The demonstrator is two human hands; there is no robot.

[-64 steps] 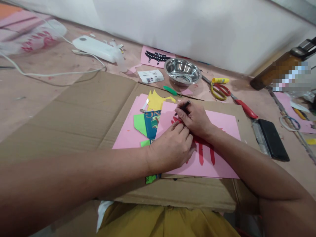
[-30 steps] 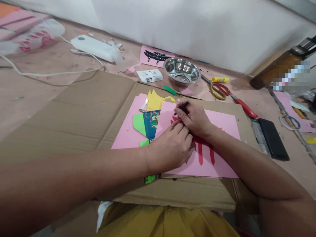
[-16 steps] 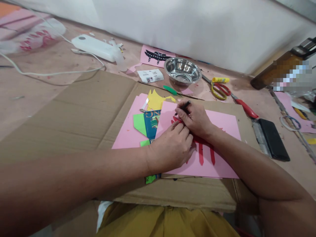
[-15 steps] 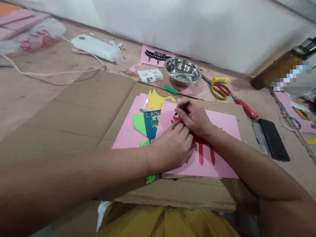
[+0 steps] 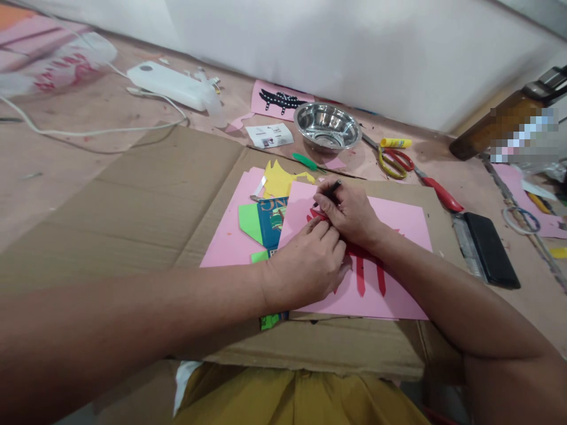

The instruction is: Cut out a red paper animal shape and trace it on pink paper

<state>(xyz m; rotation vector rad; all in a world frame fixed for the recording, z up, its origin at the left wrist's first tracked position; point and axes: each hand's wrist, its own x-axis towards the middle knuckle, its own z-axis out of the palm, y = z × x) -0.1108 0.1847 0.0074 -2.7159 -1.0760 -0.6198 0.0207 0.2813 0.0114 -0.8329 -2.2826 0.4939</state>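
Observation:
A sheet of pink paper point(image 5: 405, 218) lies in front of me with a red paper cutout point(image 5: 362, 274) on it; its pointed legs show below my hands, and my hands and right forearm hide most of its body. My right hand point(image 5: 348, 209) is closed round a black pen point(image 5: 334, 188), its tip pointing down at the cutout's left end. Just below it, my left hand point(image 5: 312, 257) presses the cutout to the sheet with bent fingers held together. A yellow paper cutout point(image 5: 279, 180) and a blue printed piece point(image 5: 268, 221) sit to the left.
Cardboard point(image 5: 186, 195) spreads beneath the papers. Behind are a metal bowl point(image 5: 328, 130), a green craft knife point(image 5: 305, 162), scissors point(image 5: 392, 165) and a yellow glue stick point(image 5: 396, 143). A black phone point(image 5: 491, 251) lies at right, near a brown bottle point(image 5: 491, 124). A white cable point(image 5: 106, 131) crosses the left.

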